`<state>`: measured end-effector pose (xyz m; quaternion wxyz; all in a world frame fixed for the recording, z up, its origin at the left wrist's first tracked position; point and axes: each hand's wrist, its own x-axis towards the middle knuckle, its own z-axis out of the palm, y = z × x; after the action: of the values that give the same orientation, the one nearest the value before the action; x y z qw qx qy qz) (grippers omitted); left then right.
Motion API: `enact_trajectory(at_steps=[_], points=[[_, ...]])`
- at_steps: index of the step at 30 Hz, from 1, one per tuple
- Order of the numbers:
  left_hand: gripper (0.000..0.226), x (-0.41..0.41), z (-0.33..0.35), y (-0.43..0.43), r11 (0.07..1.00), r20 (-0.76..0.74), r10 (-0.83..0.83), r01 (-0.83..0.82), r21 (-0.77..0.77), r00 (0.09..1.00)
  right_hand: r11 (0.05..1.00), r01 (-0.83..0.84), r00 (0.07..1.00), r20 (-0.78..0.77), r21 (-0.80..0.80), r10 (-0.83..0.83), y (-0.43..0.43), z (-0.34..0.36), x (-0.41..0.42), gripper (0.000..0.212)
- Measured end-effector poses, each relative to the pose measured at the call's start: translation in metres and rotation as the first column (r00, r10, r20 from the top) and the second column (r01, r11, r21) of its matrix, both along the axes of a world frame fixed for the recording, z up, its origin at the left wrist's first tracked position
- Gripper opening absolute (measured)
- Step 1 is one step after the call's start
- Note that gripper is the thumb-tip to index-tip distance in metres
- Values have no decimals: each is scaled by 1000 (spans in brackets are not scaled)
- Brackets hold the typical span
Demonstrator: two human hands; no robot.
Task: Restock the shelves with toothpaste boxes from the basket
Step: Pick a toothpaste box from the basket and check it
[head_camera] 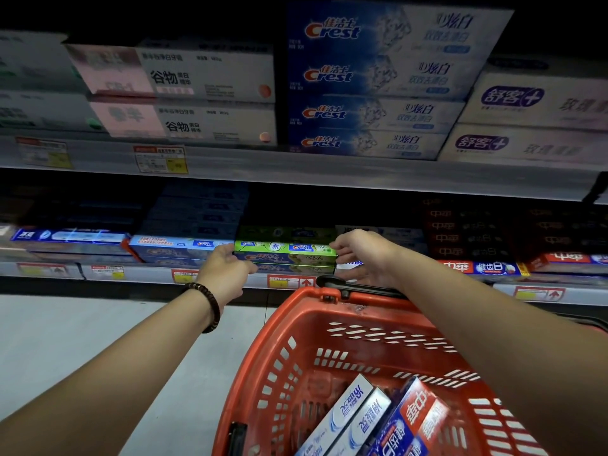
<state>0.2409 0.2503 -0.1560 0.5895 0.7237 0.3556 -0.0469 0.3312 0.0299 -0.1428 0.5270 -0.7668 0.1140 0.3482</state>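
A green Crest toothpaste box (285, 247) lies on top of a small stack at the front of the lower shelf (138, 273). My left hand (227, 268) holds its left end and my right hand (362, 255) holds its right end. Below my arms stands the red plastic basket (296, 350). Inside it lie a white-and-blue toothpaste box (345, 416) and a red-and-blue toothpaste box (414, 419), leaning toward the near right. A dark bead bracelet circles my left wrist.
The upper shelf (296, 172) carries stacked blue Crest boxes (368, 80), pink-and-white boxes (171, 90) and purple-logo boxes (533, 120). On the lower shelf, blue boxes (171, 248) sit left of the green stack and red boxes (477, 266) to the right. Grey floor (82, 340) lies at left.
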Motion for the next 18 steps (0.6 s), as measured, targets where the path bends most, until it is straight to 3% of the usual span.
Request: enact_trajectory(at_steps=[10,18], points=[[67,-5,0,3,1000,-13,13,-13,8,1000,994,-43,995,85,-96,52,-5,-1,4,39],[56,-6,10,0,1000,-72,-2,1,-5,997,979,-113,981,140,-170,138,-14,15,0,26]])
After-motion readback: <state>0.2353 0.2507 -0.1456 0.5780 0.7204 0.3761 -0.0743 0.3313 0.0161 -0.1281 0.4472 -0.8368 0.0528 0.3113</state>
